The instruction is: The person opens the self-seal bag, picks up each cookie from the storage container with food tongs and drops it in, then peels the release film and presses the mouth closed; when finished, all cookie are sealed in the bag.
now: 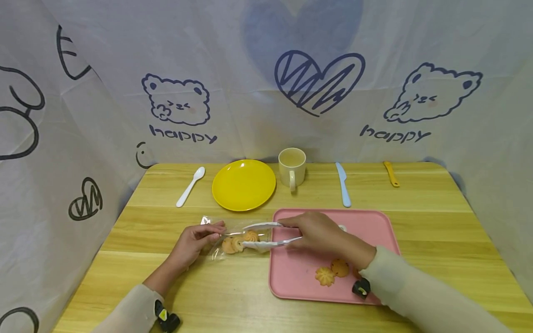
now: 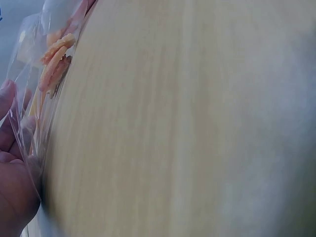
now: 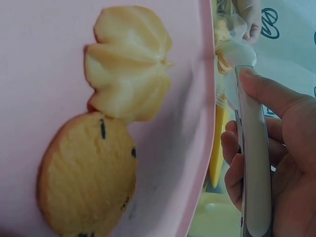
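Note:
In the head view my left hand (image 1: 193, 243) pinches the edge of a clear plastic bag (image 1: 215, 253) at the left of the pink tray. Several cookies (image 1: 237, 244) lie inside the bag; the left wrist view shows them bunched at its far end. My right hand (image 1: 318, 231) grips white-tipped tongs (image 1: 266, 225) over the tray's left side. Their arms are spread, and the tips reach left over the bag by the cookies. In the right wrist view the thumb presses along the tongs' handle (image 3: 256, 168). Two cookies, one fluted (image 1: 325, 276) and one round (image 1: 340, 267), sit on the tray below the right wrist.
The pink tray (image 1: 291, 289) lies on the wooden table (image 1: 233, 296). Behind it, along the back, are a white spoon (image 1: 190, 186), a yellow plate (image 1: 244, 185), a cream mug (image 1: 292, 167), a light blue knife (image 1: 343, 185) and a yellow utensil handle (image 1: 391, 174). A printed cloth hangs behind.

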Demonstrator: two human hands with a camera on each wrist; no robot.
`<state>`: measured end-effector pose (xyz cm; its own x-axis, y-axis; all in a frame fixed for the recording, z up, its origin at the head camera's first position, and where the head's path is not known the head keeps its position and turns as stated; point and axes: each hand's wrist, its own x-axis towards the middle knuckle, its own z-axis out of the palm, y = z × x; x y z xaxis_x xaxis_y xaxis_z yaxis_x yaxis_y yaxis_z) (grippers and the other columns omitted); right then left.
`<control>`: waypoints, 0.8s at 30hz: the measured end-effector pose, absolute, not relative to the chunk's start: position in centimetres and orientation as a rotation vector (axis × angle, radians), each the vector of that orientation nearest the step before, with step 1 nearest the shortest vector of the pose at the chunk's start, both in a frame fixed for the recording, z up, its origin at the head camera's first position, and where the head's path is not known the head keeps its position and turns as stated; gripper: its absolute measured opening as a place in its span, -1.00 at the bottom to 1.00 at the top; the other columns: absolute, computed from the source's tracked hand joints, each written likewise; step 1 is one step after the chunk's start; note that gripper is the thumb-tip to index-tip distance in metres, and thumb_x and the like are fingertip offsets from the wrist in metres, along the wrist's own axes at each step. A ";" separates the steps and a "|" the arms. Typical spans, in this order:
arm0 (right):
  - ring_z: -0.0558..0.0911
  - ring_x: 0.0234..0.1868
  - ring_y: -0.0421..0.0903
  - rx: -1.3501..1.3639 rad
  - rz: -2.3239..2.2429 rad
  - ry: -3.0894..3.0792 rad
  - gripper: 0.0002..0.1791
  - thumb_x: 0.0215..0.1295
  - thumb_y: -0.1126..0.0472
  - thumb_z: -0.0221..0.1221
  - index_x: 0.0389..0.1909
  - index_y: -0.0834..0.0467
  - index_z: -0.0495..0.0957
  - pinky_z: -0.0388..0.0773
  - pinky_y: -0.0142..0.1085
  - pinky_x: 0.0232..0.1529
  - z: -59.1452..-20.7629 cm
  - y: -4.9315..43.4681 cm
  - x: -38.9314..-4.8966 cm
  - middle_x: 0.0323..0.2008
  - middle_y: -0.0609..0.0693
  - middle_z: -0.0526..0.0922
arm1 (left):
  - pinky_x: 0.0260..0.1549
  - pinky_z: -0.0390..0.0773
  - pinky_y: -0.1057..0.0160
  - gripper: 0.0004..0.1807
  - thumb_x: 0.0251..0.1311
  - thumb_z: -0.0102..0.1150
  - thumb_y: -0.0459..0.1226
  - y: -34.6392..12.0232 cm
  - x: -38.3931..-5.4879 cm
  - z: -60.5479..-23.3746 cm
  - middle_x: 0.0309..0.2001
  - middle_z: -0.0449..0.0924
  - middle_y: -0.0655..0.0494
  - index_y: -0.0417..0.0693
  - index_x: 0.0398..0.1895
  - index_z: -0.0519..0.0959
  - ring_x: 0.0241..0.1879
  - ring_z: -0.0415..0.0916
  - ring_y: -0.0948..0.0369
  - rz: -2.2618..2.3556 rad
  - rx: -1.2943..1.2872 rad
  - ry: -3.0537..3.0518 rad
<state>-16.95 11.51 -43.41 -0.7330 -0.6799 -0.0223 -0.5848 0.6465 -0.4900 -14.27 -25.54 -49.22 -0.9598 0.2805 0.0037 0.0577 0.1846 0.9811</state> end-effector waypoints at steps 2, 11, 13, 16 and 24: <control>0.54 -0.26 -0.19 -1.026 -0.679 2.657 -0.36 0.21 -0.04 0.48 0.32 -0.02 0.61 0.49 -0.26 -0.21 -43.5 11.5 -17.0 0.07 -0.08 0.76 | 0.29 0.41 0.48 -0.75 0.40 0.25 -0.36 -25.5 -14.3 -49.2 0.19 0.63 -0.29 -0.41 0.00 0.69 0.35 0.47 0.29 1.870 0.325 2.273; 0.55 -0.22 -0.20 -1.018 -0.664 2.655 -0.36 0.21 -0.04 0.48 0.32 0.00 0.61 0.50 -0.26 -0.17 -43.8 11.4 -17.1 0.11 -0.09 0.74 | 0.27 0.42 0.49 -0.75 0.40 0.25 -0.36 -25.5 -14.3 -49.2 0.23 0.60 -0.29 -0.41 -0.01 0.69 0.34 0.47 0.32 1.875 0.311 2.266; 0.53 -0.24 -0.20 -1.012 -0.657 2.656 -0.35 0.21 -0.04 0.48 0.32 0.00 0.61 0.49 -0.26 -0.18 -43.8 11.3 -17.2 0.09 -0.09 0.75 | 0.28 0.42 0.49 -0.75 0.40 0.24 -0.36 -25.5 -14.3 -49.2 0.22 0.61 -0.29 -0.40 -0.01 0.69 0.34 0.47 0.32 1.871 0.316 2.266; 0.50 -0.28 -0.20 -1.002 -0.651 2.655 -0.34 0.19 -0.05 0.49 0.32 0.00 0.61 0.47 -0.26 -0.22 -43.8 11.3 -17.2 -0.05 -0.13 0.77 | 0.28 0.41 0.50 -0.74 0.41 0.24 -0.36 -25.6 -14.3 -49.2 0.23 0.60 -0.29 -0.40 0.00 0.69 0.34 0.46 0.34 1.872 0.322 2.260; 0.47 -0.34 -0.17 -0.962 -0.679 2.642 -0.30 0.16 -0.03 0.51 0.34 0.00 0.59 0.42 -0.25 -0.26 -43.5 11.5 -17.2 -0.27 -0.17 0.72 | 0.28 0.41 0.50 -0.73 0.40 0.24 -0.35 -25.6 -14.3 -49.3 0.24 0.59 -0.30 -0.42 0.02 0.68 0.34 0.46 0.36 1.874 0.333 2.259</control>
